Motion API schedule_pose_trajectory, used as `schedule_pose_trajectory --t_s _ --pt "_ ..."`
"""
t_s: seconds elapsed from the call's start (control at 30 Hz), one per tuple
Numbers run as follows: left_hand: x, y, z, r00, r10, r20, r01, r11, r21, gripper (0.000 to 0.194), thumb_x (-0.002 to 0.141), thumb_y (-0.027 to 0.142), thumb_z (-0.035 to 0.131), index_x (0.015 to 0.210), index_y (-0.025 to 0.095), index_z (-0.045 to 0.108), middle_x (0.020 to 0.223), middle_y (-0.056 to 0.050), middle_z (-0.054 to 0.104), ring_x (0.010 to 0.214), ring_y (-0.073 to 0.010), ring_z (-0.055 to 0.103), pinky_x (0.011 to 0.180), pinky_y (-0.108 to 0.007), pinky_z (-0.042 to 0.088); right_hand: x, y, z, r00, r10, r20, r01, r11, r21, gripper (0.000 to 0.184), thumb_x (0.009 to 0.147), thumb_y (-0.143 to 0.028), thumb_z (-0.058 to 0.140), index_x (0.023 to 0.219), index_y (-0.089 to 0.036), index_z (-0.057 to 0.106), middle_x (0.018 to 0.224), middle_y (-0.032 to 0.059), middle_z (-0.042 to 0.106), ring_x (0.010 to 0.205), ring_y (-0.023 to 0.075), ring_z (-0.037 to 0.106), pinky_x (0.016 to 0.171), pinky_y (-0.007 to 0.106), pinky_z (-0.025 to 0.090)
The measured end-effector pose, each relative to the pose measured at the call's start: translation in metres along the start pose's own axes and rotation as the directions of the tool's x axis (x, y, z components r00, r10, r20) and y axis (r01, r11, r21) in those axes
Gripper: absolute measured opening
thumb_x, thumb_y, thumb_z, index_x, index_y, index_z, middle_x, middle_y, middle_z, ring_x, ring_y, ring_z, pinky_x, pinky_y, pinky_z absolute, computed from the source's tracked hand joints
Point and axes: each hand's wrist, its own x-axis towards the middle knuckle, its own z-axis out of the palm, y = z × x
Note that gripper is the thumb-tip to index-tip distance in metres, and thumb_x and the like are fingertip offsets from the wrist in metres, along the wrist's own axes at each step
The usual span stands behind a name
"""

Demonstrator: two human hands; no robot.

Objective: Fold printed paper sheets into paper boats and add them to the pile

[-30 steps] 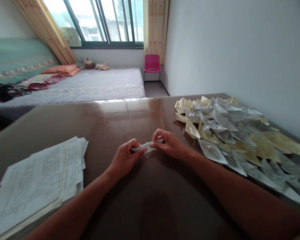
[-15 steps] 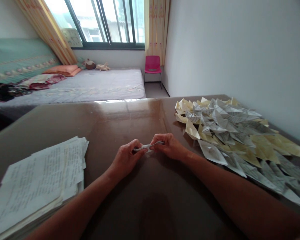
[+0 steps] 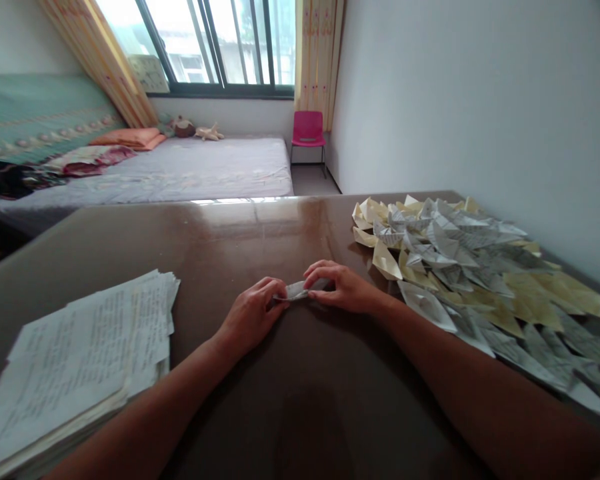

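Note:
A small folded piece of paper lies level just above or on the brown table, between my two hands. My left hand pinches its left end between thumb and fingers. At its right end, my right hand has thumb and fingertips curled round the edge, with a gap showing between thumb and forefinger. The fingers cover both ends of the paper, so its full shape is hidden.
A stack of handwritten sheets lies at the left. Many folded paper boats, white and yellowish, crowd the right side by the wall. Beyond the table are a bed and a pink chair.
The folded paper has turned flatter, showing more of its face. My right hand's fingers have loosened and lifted slightly; my left hand keeps its pinch. The camera view has shifted a little.

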Motion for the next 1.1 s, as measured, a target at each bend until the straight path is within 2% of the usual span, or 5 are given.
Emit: schedule_pose_trajectory --t_s 0.4,0.6,0.73,0.9,1.1 --pt "-0.005 0.007 0.004 0.988 0.15 -0.023 -0.149 0.988 0.031 0.016 0.088 0.019 0.044 0.085 0.02 0.059 0.111 -0.006 0.062 0.096 -0.0159 0.061 0.085 -0.027 0.047 0.003 -0.004 0.003 0.966 0.259 -0.013 -0.259 0.962 -0.082 0.022 0.079 -0.029 0.06 0.084 -0.016 0.077 0.077 0.0036 0.073 0.07 0.0156 0.063 0.064 0.023 0.043" --pt "-0.004 0.008 0.007 0.991 0.124 -0.049 -0.118 0.987 0.105 0.016 0.087 0.021 0.046 0.088 0.02 0.061 0.109 -0.007 0.063 0.093 -0.0176 0.062 0.084 -0.03 0.048 0.001 -0.013 -0.001 0.968 0.233 0.089 -0.215 0.961 -0.176 0.03 0.073 -0.028 0.066 0.099 -0.018 0.076 0.085 0.0032 0.074 0.073 0.0158 0.064 0.063 0.021 0.042" --pt "-0.001 0.014 0.003 0.989 0.144 -0.03 -0.138 0.98 0.146 0.017 0.087 0.023 0.044 0.087 0.02 0.061 0.104 -0.007 0.064 0.091 -0.0186 0.061 0.083 -0.032 0.048 -0.001 -0.012 -0.002 0.972 0.228 0.057 -0.215 0.96 -0.177 0.028 0.075 -0.035 0.067 0.095 -0.018 0.077 0.079 0.0019 0.074 0.067 0.0134 0.062 0.057 0.019 0.039" --pt "-0.007 0.027 -0.007 0.99 0.13 0.056 -0.137 0.98 0.145 0.02 0.087 0.026 0.042 0.087 0.018 0.061 0.087 -0.005 0.065 0.08 -0.0183 0.061 0.077 -0.032 0.05 -0.002 -0.023 0.001 0.983 0.176 0.058 -0.162 0.968 -0.191 0.02 0.076 -0.027 0.066 0.089 -0.018 0.077 0.08 0.0012 0.074 0.07 0.0125 0.063 0.057 0.018 0.039" --pt "-0.041 0.028 -0.004 0.993 -0.014 -0.114 0.022 0.997 0.074 0.02 0.087 0.035 0.048 0.09 0.022 0.063 0.096 -0.004 0.069 0.086 -0.0203 0.065 0.077 -0.031 0.053 -0.006 -0.035 0.003 0.989 0.112 0.096 -0.087 0.969 -0.231 0.013 0.071 -0.029 0.073 0.081 -0.021 0.076 0.077 -0.0008 0.073 0.072 0.0145 0.065 0.059 0.019 0.04"
